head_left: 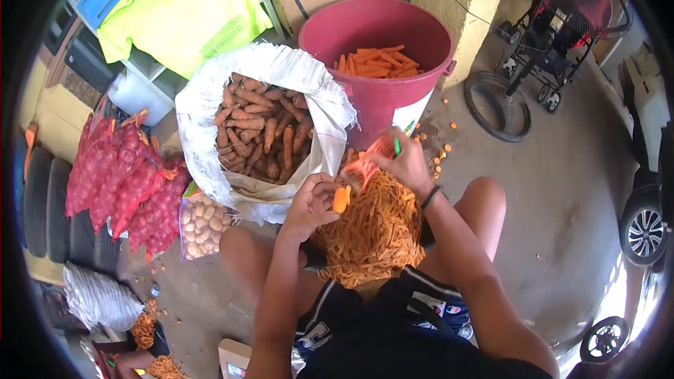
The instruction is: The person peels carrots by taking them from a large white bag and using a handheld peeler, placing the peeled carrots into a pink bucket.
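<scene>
Left hand [309, 205] pinches a carrot [340, 199] at 11 o'clock, right hand [411, 166] grips a blurry tool [370, 163] at 12, above the peelings [375, 238]. Looks mid-peel; next stroke wants that carrot steady.

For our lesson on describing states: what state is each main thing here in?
White sack: open, holding brownish carrots
Red tub: open, holding orange carrots
Carrot peelings: heaped loosely
Left hand: holding a carrot piece
Right hand: gripping a partly hidden green item
Red net bags: filled
</scene>
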Demonstrator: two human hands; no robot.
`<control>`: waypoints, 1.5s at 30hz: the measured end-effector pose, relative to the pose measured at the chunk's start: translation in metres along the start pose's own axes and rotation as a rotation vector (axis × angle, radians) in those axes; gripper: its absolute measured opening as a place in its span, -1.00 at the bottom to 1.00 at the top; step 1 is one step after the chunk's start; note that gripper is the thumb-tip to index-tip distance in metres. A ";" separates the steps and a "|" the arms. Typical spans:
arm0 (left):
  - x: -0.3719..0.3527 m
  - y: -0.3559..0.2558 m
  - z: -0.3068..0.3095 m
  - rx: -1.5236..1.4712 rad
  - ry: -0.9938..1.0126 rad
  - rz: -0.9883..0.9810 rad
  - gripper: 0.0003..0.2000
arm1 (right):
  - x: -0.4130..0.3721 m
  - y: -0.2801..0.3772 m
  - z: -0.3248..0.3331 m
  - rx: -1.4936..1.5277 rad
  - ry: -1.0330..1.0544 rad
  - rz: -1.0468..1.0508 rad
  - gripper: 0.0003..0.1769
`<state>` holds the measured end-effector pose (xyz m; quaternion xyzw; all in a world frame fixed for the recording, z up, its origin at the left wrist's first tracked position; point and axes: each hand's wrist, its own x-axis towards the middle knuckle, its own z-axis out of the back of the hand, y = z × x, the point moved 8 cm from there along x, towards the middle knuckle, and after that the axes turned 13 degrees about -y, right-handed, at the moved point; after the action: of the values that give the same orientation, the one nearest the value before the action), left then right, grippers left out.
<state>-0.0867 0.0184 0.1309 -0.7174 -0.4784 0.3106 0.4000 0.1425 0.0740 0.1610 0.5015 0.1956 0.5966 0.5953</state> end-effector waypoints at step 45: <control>0.014 0.052 0.024 0.088 -0.482 0.098 -0.77 | -0.056 0.001 -0.030 -0.166 0.215 0.109 -0.70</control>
<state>-0.0788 0.0261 0.0729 -0.6268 -0.5108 0.5122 0.2897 0.1051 0.0337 0.1282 0.3937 0.1807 0.6925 0.5769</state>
